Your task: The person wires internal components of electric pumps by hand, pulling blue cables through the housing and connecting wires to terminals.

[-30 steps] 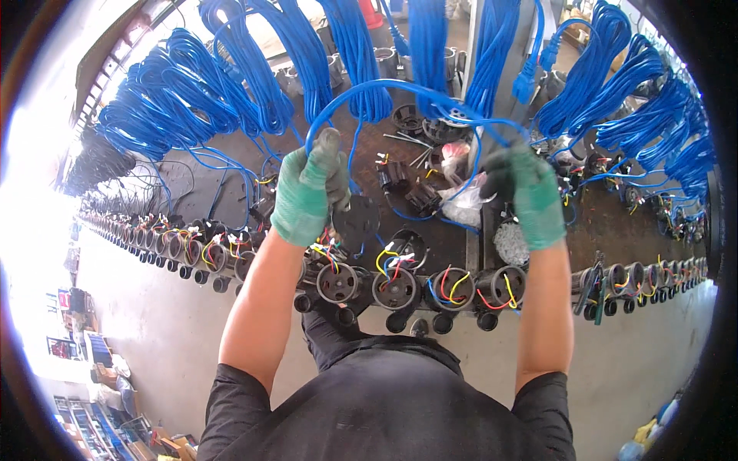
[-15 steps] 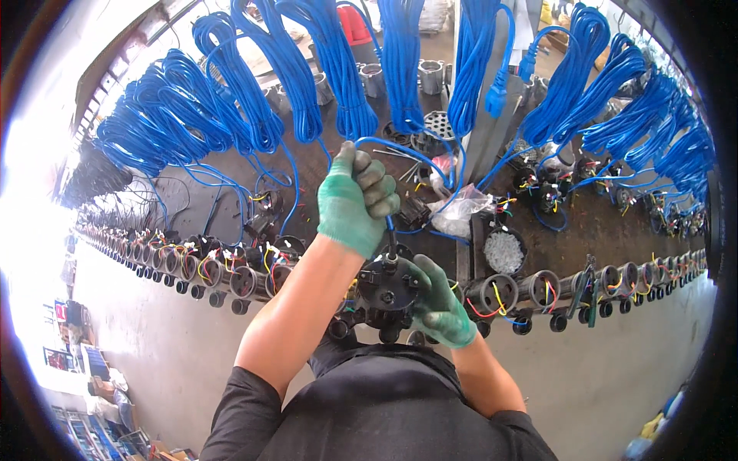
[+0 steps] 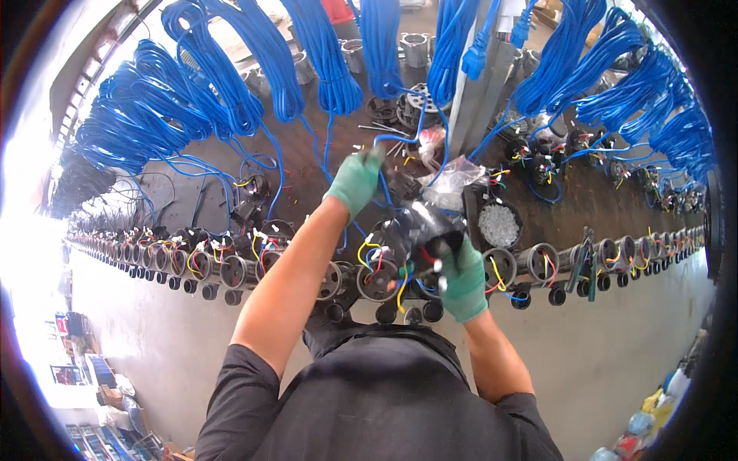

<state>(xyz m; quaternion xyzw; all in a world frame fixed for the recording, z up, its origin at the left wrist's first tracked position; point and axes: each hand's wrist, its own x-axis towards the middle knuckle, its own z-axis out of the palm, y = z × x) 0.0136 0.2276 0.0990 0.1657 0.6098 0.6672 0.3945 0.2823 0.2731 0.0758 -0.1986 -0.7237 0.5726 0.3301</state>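
My left hand (image 3: 355,183), in a green-coated glove, is closed on a blue cable (image 3: 400,139) above the bench. The cable runs down toward a black round housing cover (image 3: 421,224), smeared by motion. My right hand (image 3: 463,283), gloved the same way, grips that cover from its right side, tilting it so dark parts and wires show underneath. Directly below sits an open black motor housing (image 3: 377,283) with yellow, red and blue wires sticking out.
Bundled blue cables (image 3: 338,84) hang along the far side. A long row of cylindrical housings (image 3: 538,263) lines the bench's near edge. Right of my hands stand a tub of small clear pieces (image 3: 499,224) and a plastic bag (image 3: 455,183). A metal post (image 3: 484,96) rises behind.
The black cover has lifted away from the row and tipped over, exposing the wired housing below. My left hand has come down slightly, still on the cable; my right hand has turned with the cover.
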